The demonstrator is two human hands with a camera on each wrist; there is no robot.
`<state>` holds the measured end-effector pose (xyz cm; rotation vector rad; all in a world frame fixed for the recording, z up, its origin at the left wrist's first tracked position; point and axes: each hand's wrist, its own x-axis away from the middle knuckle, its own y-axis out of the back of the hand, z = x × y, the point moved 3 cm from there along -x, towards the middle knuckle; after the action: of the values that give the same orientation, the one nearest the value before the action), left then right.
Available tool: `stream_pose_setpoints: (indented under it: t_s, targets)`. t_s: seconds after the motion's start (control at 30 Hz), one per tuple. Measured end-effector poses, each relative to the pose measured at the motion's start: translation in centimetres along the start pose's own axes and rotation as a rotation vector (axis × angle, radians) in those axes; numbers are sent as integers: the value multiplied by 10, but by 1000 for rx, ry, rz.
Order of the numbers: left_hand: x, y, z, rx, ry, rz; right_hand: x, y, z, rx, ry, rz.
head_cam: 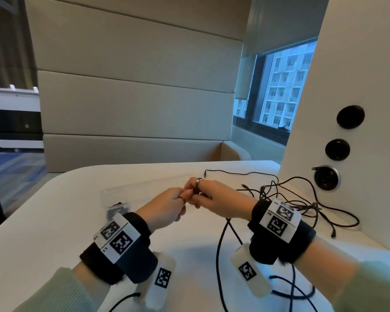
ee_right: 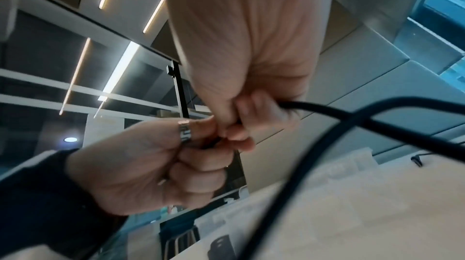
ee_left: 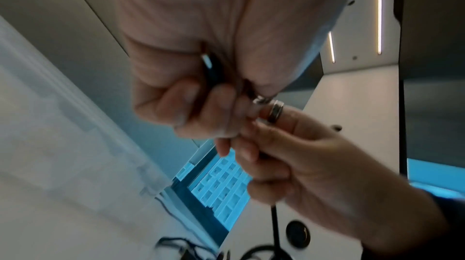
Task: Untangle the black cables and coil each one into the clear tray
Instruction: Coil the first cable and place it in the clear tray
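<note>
Both hands are up above the tabletop [head_cam: 72,199], fingertips meeting right in the middle. The left hand [head_cam: 167,206] has its fingers curled in, grip narrow, pinching the end of a black cable [head_cam: 221,242]; in the left wrist view you can see a dark plug [ee_left: 211,67] tucked between thumb and fingers. The right hand [head_cam: 221,199] is curled too, grip tight on the same cable, which comes out of its fist in the right wrist view and loops off to the side. From the head view that cable drops down under the right wrist and runs toward the near edge, crossing another strand down there.

The rest of the cables [head_cam: 302,199] sit in a loose tangle on the tabletop to the right, just beside the white pillar [head_cam: 358,86], which has round black sockets [head_cam: 349,117] in it. One thin strand stretches out behind the hands, ending in a small plug [head_cam: 205,175].

The clear tray [head_cam: 122,194] is on the tabletop left of the hands, partly hidden behind the left wrist. There's something dark inside it at the near end; can't tell what it is.

Both wrists wear black bands [head_cam: 122,246] with printed square markers, and each hand has a ring [head_cam: 198,181] on it.
</note>
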<state>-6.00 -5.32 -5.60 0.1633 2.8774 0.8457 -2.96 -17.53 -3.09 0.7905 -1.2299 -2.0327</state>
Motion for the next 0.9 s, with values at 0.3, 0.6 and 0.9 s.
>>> stream_pose_setpoints:
  t_s: [0.3, 0.6, 0.9]
  targets:
    - [14, 59, -24, 1110, -62, -106, 14, 36, -25, -43, -107, -233]
    - [16, 54, -25, 256, -448, -376, 28, -24, 42, 142, 59, 42]
    - [21, 36, -19, 185, -147, 65, 17, 56, -10, 438, -165, -511]
